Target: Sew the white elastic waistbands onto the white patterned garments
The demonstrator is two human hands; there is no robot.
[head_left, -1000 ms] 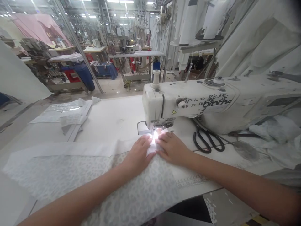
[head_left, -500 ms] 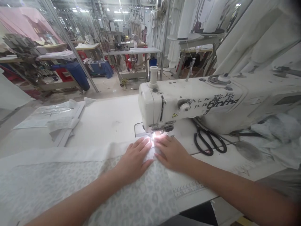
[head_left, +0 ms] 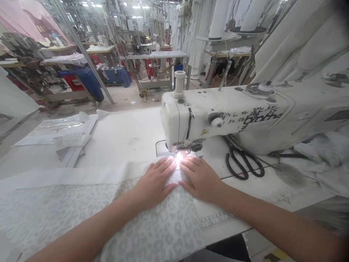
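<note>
A pale fabric with grey leopard-like spots [head_left: 163,229] lies across the front of the sewing table, with a plain whitish strip along its far edge. My left hand [head_left: 155,180] rests flat on it, fingers stretched toward the needle area. Opposite it, my right hand [head_left: 200,178] also presses down with extended fingers, thumb tips close together. Just beyond my fingertips stands the head of a white sewing machine [head_left: 176,120], its lamp shining brightly on the cloth. The glare and my fingers hide the needle and presser foot.
Black-handled scissors [head_left: 242,163] lie right of my right hand, beside a crumpled cloth pile [head_left: 321,156]. Cut fabric pieces [head_left: 71,138] are stacked at the table's left. A printed ruler scale [head_left: 218,221] runs near the front edge. Thread cones [head_left: 218,22] stand behind the machine.
The view has shifted slightly. Both hands keep nearly the same place on the fabric by the needle area; no clear movement of the cloth shows.
</note>
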